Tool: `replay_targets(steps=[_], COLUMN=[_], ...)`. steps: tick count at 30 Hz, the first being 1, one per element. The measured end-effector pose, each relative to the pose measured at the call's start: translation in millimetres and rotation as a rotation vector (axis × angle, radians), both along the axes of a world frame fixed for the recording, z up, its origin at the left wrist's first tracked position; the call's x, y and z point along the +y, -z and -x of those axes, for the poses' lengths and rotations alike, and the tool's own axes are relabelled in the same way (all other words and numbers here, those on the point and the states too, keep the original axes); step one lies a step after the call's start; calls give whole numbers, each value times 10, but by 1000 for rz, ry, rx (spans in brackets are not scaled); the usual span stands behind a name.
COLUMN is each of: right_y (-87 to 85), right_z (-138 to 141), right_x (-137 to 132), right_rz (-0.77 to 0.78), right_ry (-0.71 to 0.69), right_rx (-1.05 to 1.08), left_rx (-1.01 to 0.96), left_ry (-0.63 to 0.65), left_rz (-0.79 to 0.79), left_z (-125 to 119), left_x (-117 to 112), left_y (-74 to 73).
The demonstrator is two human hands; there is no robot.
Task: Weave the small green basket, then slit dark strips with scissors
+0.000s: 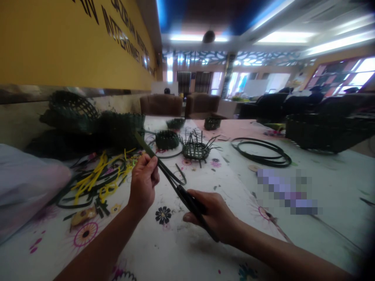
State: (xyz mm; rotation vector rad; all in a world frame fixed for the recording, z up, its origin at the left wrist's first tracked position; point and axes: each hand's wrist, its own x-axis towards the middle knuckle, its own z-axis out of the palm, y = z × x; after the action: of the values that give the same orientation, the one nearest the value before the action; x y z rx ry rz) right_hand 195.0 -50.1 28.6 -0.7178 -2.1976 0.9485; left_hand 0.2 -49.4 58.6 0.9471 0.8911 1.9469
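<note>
My left hand (145,181) is closed round a flat dark green weaving strip (143,144), which sticks out above the fist and slopes down to the right. My right hand (213,214) grips a long dark tool (190,203); blur and the fingers hide its exact kind. Its front end meets the strip between the hands, where a thin loose end (182,176) curls up. Beyond my hands stand a half-woven basket (196,149) with upright strip ends and a small dark round basket (166,140).
Yellow and green strips (101,175) lie tangled at the left near a pale plastic bag (26,187). A strip coil (260,152) rests at the right, before a large dark basket (325,132). More baskets (73,105) are stacked by the wall. A patterned cloth (181,246) covers the table.
</note>
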Motion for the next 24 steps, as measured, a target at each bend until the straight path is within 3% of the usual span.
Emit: replay_targets(steps=[13, 24], right_y=[49, 99], right_z=[23, -5], right_x=[48, 89], right_rz=[-46, -54], right_ry=[54, 51], right_rx=[-66, -5], left_rx=[-42, 21], left_ry=[1, 12], left_rz=[32, 31], left_z=[192, 29], left_x=[110, 33], left_y=[-29, 6])
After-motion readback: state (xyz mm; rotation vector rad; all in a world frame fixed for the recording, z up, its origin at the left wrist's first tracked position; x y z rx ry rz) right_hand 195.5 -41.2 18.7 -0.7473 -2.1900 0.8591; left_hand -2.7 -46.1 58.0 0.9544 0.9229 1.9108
